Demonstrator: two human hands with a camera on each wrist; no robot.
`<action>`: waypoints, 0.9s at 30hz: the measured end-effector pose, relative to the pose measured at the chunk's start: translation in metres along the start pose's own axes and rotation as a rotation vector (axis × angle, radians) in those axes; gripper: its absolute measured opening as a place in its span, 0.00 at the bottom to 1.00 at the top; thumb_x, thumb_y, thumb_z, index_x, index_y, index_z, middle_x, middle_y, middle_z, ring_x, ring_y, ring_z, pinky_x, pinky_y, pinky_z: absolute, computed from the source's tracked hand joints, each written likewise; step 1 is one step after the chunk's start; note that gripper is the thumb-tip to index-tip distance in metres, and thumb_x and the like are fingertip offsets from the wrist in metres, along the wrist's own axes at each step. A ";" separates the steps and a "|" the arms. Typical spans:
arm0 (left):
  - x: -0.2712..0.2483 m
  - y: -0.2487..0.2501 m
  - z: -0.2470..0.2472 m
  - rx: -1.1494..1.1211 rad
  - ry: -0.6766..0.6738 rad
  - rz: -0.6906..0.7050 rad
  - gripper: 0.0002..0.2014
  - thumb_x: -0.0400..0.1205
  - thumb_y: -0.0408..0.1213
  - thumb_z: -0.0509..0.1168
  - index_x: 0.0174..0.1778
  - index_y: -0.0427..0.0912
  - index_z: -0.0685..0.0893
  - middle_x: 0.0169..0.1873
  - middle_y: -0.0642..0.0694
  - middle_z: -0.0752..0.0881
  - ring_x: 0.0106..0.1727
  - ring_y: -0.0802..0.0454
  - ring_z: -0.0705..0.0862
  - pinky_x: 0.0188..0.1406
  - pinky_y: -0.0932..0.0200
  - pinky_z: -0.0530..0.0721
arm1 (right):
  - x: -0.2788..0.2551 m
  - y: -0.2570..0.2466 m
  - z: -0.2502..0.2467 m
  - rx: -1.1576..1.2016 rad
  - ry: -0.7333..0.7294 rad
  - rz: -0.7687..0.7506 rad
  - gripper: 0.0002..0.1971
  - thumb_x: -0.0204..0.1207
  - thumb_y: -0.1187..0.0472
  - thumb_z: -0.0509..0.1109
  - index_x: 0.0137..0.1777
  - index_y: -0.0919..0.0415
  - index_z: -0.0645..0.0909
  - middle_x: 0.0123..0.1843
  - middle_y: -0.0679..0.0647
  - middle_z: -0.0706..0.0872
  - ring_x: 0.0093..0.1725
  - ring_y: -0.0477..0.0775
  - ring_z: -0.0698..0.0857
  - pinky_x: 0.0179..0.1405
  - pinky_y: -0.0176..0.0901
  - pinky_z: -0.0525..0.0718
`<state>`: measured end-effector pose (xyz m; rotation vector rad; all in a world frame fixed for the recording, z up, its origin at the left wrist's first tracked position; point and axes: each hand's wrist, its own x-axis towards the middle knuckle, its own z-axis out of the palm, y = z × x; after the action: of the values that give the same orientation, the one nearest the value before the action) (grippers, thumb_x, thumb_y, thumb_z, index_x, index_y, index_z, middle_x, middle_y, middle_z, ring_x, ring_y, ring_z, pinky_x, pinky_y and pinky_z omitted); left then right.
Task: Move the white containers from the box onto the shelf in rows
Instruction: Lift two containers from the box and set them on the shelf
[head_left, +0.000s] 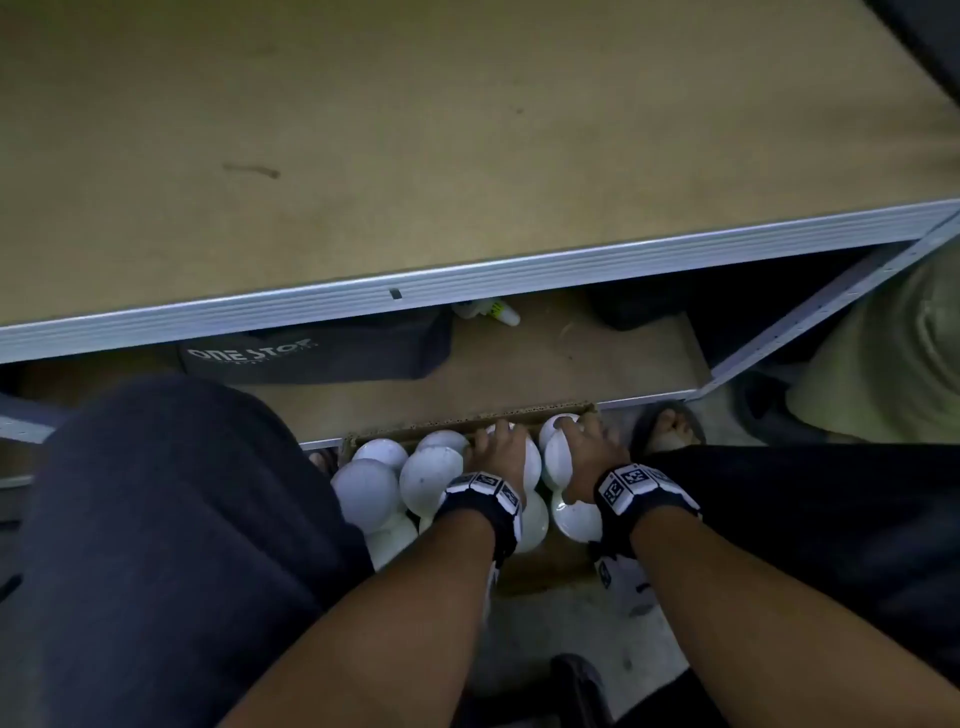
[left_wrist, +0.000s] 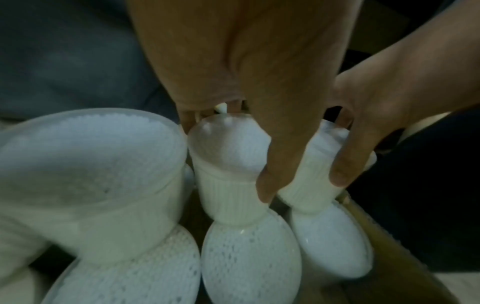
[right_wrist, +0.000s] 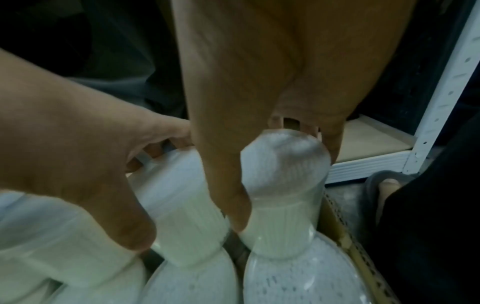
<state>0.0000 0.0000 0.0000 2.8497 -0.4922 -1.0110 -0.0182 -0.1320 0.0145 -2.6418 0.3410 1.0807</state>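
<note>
Both the left hand (head_left: 501, 451) and the right hand (head_left: 586, 451) are gripping white containers (head_left: 434, 480) by their ribbed necks inside the cardboard box (head_left: 467, 418), readying a lift onto the bare shelf (head_left: 363, 156) above.

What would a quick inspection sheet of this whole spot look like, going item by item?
Surface: brown shelf board with a pale metal edge, no containers on it.
Job's things: white containers packed upright in the cardboard box on the floor.
Clutter: dark bag marked ONE STOP and a small white bottle on the lower shelf.
Grippers: left hand and right hand each grip a container's ribbed neck, fingers curled round.
Cables: nothing seen.
Surroundings: the person's dark-clothed knees, a sandalled foot, a white perforated shelf post.
</note>
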 end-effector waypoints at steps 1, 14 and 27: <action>0.000 0.000 -0.004 -0.032 -0.022 -0.013 0.42 0.64 0.36 0.79 0.73 0.47 0.66 0.70 0.44 0.68 0.72 0.37 0.69 0.68 0.42 0.74 | -0.003 0.000 -0.003 0.007 0.000 -0.001 0.52 0.59 0.57 0.83 0.79 0.45 0.56 0.82 0.55 0.52 0.80 0.67 0.59 0.75 0.60 0.72; -0.061 0.014 -0.098 -0.153 0.130 0.099 0.43 0.60 0.41 0.80 0.69 0.45 0.66 0.67 0.41 0.64 0.71 0.37 0.67 0.63 0.46 0.78 | -0.076 -0.010 -0.088 -0.032 0.143 -0.001 0.56 0.55 0.56 0.84 0.81 0.49 0.55 0.81 0.57 0.52 0.80 0.71 0.60 0.72 0.58 0.75; -0.190 0.020 -0.225 -0.219 0.468 0.325 0.45 0.58 0.49 0.79 0.72 0.51 0.70 0.66 0.47 0.73 0.67 0.44 0.74 0.65 0.47 0.79 | -0.235 -0.021 -0.188 0.143 0.519 -0.204 0.48 0.55 0.54 0.84 0.75 0.46 0.63 0.71 0.51 0.68 0.70 0.62 0.72 0.58 0.50 0.81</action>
<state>-0.0035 0.0354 0.2924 2.5690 -0.7092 -0.3070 -0.0535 -0.1471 0.3140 -2.7159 0.2285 0.2863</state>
